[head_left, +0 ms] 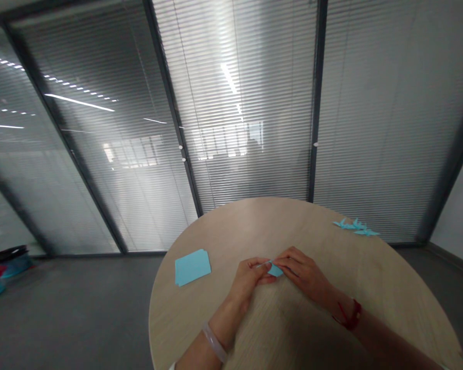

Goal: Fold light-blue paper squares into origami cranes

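Observation:
Between my two hands is a small folded piece of light blue paper (pixel 275 270), just over the round table (pixel 254 221). My left hand (pixel 250 277) pinches its left side, thumb on top and fingers beneath. At the upper right part of the paper, the fingertips of my right hand (pixel 303 270) are pressed together on it. My fingers cover some of the paper, so its full folded shape is hidden.
A stack of light blue paper sheets (pixel 193 267) lies on the table's left side. Several folded blue paper figures (pixel 357 226) sit near the far right edge. Blinds (pixel 247 103) behind glass stand beyond the table. Red and blue items (pixel 7 270) are on the floor at left.

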`<state>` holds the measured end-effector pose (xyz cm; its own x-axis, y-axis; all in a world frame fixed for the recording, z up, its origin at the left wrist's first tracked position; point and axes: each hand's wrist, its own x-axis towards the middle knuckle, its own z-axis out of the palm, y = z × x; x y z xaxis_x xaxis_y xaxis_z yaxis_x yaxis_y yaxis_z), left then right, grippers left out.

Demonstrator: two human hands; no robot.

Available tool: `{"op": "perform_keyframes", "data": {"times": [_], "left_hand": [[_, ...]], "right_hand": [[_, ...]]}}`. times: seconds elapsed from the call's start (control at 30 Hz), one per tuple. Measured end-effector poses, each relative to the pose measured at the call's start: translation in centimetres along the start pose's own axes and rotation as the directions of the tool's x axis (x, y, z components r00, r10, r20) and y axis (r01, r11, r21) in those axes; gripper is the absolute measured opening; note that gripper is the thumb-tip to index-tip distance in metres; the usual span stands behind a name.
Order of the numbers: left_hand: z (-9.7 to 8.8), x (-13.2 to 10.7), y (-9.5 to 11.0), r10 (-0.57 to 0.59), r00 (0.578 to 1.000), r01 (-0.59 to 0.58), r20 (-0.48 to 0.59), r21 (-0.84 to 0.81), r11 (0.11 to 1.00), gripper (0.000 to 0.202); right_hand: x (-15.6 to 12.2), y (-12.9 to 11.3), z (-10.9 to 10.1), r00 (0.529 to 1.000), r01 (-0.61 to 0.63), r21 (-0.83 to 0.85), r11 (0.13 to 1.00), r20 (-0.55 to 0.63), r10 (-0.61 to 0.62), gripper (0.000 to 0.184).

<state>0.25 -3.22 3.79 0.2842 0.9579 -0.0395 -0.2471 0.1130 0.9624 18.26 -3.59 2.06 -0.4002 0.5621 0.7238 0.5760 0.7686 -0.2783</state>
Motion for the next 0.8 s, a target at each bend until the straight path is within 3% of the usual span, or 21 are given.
{"op": "perform_keyframes", "data": {"times": [0.3, 0.57, 0.8], "left_hand": [[0.1, 0.0, -0.1, 0.022, 0.999, -0.018, -0.049, 0.079, 0.997, 0.032], [0.1, 0.2, -0.3, 0.022, 0.997, -0.013, -0.076, 0.119, 0.993, 0.034], [0.3, 0.0, -0.1, 0.004, 0.999, -0.001, -0.044, 0.072, 0.997, 0.033]], "right_hand": [[-0.2, -0.3, 0.2, 0.999, -0.044, -0.114, 0.993, -0.022, 0.042, 0.026], [0.2, -0.7, 0.2, 0.997, 0.065, -0.245, 0.967, -0.025, -0.073, 0.035], [0.3, -1.1, 0.4, 0.994, 0.068, -0.337, 0.939, -0.061, -0.094, 0.035]]}}
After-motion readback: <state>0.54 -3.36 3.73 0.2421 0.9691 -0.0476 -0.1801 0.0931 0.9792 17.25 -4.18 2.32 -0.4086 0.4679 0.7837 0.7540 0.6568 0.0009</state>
